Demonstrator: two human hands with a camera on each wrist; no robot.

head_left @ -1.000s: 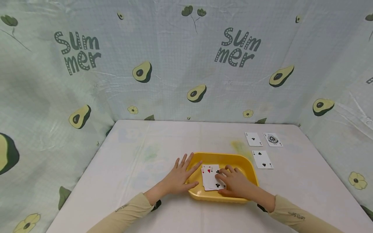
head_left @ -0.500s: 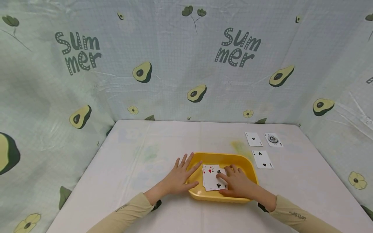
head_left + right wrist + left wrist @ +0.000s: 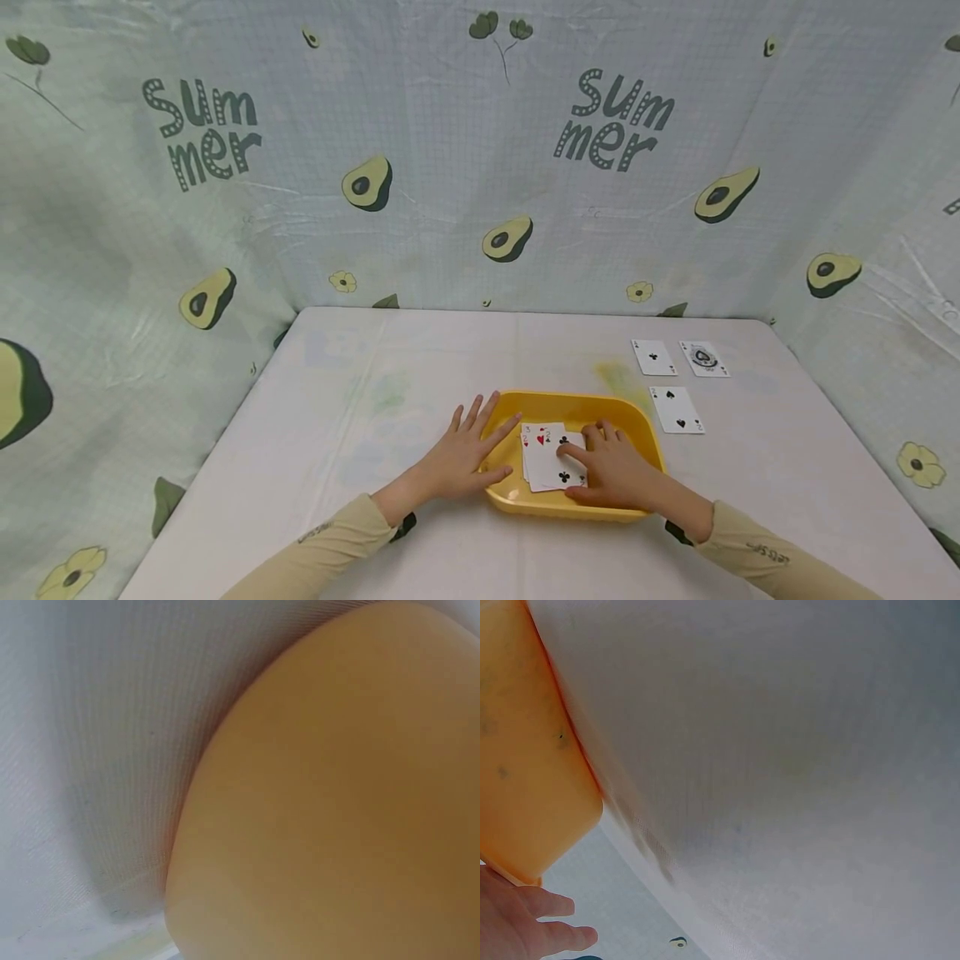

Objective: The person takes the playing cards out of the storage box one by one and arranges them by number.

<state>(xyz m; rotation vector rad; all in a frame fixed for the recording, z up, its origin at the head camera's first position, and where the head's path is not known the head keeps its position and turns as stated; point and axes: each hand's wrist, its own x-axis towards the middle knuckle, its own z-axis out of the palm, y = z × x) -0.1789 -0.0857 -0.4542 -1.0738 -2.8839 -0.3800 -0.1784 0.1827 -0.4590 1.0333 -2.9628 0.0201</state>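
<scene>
A yellow plastic tray (image 3: 566, 404) holds a small pile of playing cards in the head view. On top lies a two of clubs (image 3: 555, 471), covering most of a two of hearts (image 3: 531, 437). My left hand (image 3: 457, 458) has its fingers spread over the tray's left rim; the left wrist view shows some fingers of that hand (image 3: 525, 919) beside the tray's wall (image 3: 532, 742). Inside the tray, my right hand (image 3: 618, 471) touches the two of clubs with its index finger, thumb at the lower right corner. Only the tray's outer wall (image 3: 322, 802) fills the right wrist view.
Face up on the table (image 3: 337, 392), right of the tray, lie an ace of clubs (image 3: 654, 358), an ace of spades (image 3: 704, 359) and a two of spades (image 3: 677, 410). A patterned cloth (image 3: 427, 117) hangs behind and along both sides.
The two of clubs has slid slightly right under my right index finger, and the other right fingers have drawn back off the card. My left hand has stayed in place.
</scene>
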